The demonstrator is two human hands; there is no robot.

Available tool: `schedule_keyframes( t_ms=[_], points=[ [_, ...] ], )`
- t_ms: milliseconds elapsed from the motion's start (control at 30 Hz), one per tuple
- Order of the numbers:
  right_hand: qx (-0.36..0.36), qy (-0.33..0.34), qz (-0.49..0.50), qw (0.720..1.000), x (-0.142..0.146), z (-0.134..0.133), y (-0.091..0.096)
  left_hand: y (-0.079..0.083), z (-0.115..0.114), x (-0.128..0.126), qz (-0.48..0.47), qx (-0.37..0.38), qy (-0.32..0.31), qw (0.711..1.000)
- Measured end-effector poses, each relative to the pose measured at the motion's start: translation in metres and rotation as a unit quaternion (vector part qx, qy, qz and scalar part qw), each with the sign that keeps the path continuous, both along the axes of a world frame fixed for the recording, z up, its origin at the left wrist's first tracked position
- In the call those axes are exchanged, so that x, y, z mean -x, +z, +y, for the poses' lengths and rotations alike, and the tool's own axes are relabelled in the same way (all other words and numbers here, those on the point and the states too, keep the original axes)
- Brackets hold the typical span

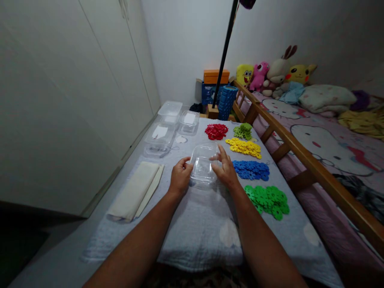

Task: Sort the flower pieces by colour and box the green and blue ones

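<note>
A clear plastic container (204, 165) is held between my two hands over the middle of the cloth-covered table. My left hand (181, 176) grips its left side, thumb on the rim. On the opposite side, my right hand (224, 167) has its thumb and fingers around the right wall and corner. Nothing shows inside the container. Right of my right hand lie piles of flat plastic pieces: red (216, 131), lime green (243, 131), yellow (244, 148), blue (251, 170) and green (267, 200).
Clear containers (159, 138) with white paper on top stand at the back left, near a smaller one (189, 119). A folded cream cloth (133, 192) lies left. A black pole (225, 52) rises behind the table. A wooden bed rail (295, 150) borders the right side; a white cabinet (75, 88) the left.
</note>
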State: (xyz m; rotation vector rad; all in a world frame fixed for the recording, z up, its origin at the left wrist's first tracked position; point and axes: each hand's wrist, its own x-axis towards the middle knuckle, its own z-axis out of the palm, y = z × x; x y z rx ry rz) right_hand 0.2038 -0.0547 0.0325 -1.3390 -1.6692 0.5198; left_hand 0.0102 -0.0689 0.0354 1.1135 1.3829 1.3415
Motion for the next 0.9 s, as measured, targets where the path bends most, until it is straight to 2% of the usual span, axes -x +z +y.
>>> schedule_keyframes(
  t_ms=[133,400,567,700,833,900],
  points=[
    [0.000,0.006,-0.012,1.000,0.002,-0.005,0.004,-0.005,0.002,0.001,-0.003,-0.004,-0.013,1.000],
    [-0.045,-0.044,0.000,0.998,0.009,-0.006,-0.001,-0.010,0.004,0.007,0.145,-0.116,0.032,0.982],
    [-0.050,-0.045,0.010,0.998,0.008,-0.007,-0.002,-0.011,0.002,0.006,0.138,-0.123,0.017,0.983],
    [-0.049,-0.046,0.056,0.996,0.006,-0.006,-0.004,-0.013,0.003,0.005,0.113,-0.112,0.018,0.987],
    [-0.074,-0.105,0.072,0.989,0.002,-0.002,-0.005,-0.016,0.006,0.005,0.101,-0.097,0.027,0.990],
    [-0.037,-0.118,0.091,0.988,0.001,-0.002,-0.005,-0.016,0.006,0.006,0.099,-0.095,0.029,0.990]
  ],
)
